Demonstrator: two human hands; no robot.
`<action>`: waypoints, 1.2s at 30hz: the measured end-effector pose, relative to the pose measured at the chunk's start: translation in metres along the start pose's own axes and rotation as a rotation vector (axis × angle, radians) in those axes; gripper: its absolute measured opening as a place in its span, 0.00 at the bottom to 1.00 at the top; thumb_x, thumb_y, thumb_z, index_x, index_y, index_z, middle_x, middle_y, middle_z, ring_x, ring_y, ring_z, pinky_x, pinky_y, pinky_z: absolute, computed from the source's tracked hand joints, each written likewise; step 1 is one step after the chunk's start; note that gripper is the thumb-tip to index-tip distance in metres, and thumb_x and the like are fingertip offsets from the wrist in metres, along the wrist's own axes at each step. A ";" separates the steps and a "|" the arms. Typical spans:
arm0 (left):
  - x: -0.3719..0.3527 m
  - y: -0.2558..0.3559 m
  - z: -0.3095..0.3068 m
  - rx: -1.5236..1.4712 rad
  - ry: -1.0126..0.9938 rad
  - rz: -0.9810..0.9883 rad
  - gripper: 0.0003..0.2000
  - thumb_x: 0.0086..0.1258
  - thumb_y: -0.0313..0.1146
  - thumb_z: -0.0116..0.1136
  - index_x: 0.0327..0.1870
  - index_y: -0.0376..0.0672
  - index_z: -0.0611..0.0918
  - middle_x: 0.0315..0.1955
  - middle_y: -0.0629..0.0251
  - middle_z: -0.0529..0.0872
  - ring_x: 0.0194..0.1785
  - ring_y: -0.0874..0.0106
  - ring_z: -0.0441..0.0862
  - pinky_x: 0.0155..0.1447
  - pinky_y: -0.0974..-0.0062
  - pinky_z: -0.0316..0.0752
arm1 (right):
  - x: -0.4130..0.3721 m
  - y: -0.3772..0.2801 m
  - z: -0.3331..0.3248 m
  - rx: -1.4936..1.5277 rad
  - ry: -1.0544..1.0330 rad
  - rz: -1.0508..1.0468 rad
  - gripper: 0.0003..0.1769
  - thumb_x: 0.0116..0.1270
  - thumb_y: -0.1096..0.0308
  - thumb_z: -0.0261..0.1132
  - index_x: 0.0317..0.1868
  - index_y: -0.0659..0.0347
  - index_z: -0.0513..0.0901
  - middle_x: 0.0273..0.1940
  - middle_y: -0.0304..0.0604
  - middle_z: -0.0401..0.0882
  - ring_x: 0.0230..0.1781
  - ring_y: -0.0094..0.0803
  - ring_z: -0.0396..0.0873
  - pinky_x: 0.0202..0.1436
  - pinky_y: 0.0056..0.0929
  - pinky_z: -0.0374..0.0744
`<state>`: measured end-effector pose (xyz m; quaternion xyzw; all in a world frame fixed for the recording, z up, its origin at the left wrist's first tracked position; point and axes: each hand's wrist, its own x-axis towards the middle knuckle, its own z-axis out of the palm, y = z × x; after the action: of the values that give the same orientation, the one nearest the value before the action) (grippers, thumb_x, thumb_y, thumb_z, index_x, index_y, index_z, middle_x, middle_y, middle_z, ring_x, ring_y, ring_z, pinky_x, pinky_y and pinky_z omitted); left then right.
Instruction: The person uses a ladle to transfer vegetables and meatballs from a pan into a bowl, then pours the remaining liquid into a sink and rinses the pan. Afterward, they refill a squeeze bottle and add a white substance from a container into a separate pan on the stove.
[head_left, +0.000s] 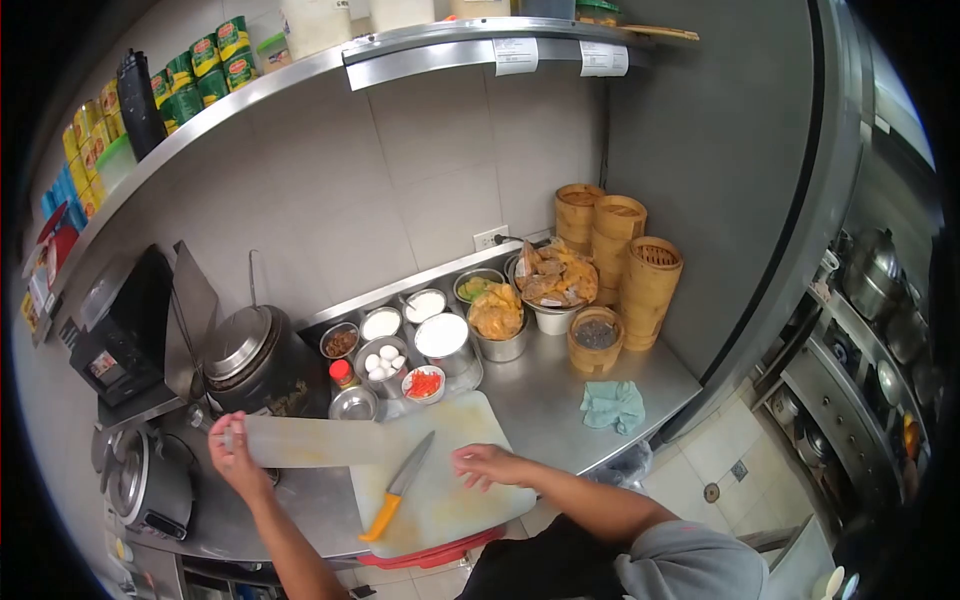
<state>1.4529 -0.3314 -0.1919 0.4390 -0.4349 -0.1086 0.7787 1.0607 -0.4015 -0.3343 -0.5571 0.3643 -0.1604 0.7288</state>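
Observation:
A long, flat, translucent whitish piece point(310, 442) is held at its left end by my left hand point(236, 455), with its right end over the cutting board. My right hand point(490, 466) is above the white cutting board point(460, 510), fingers apart and holding nothing. Between the hands, a knife point(397, 487) with an orange handle lies on the board, its blade pointing away from me. Just behind the board stand a small bowl of red pieces point(424, 382) and an empty-looking metal bowl point(354, 404).
Behind are a bowl of eggs point(384, 363), a red-capped jar point(342, 374) and pots of white contents point(441, 336). Bamboo steamers point(652, 290) and a green cloth point(613, 406) stand right. A dark pot point(262, 365) and a cooker point(150, 480) are left.

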 end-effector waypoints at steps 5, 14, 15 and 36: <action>0.026 -0.058 -0.037 0.564 0.095 0.094 0.14 0.67 0.32 0.67 0.48 0.38 0.78 0.41 0.62 0.83 0.44 0.73 0.80 0.51 0.76 0.75 | -0.049 0.089 -0.109 -0.690 0.747 -0.153 0.34 0.60 0.48 0.71 0.59 0.62 0.78 0.52 0.52 0.81 0.51 0.43 0.81 0.54 0.37 0.79; 0.039 -0.167 -0.066 1.015 0.150 0.045 0.20 0.62 0.37 0.70 0.48 0.34 0.78 0.42 0.49 0.84 0.47 0.53 0.81 0.55 0.63 0.73 | -0.077 0.112 -0.186 -0.913 1.308 0.014 0.30 0.59 0.54 0.70 0.60 0.58 0.78 0.65 0.54 0.68 0.65 0.56 0.66 0.66 0.49 0.70; 0.039 -0.169 -0.064 1.031 0.168 -0.101 0.21 0.61 0.38 0.71 0.49 0.35 0.78 0.44 0.47 0.84 0.49 0.52 0.81 0.55 0.62 0.73 | -0.076 0.114 -0.189 -0.992 1.237 0.092 0.29 0.59 0.55 0.69 0.60 0.57 0.78 0.63 0.53 0.69 0.64 0.56 0.66 0.65 0.49 0.70; -0.150 -0.036 0.207 0.581 -0.071 0.282 0.17 0.68 0.23 0.57 0.57 0.32 0.72 0.52 0.53 0.78 0.56 0.63 0.76 0.64 0.66 0.68 | -0.221 0.161 -0.221 -0.564 0.800 -0.409 0.14 0.69 0.58 0.63 0.45 0.60 0.83 0.44 0.49 0.85 0.47 0.46 0.82 0.53 0.37 0.79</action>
<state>1.2114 -0.3921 -0.2582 0.5744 -0.5312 0.1136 0.6124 0.7253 -0.3606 -0.4316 -0.6865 0.5266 -0.3952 0.3086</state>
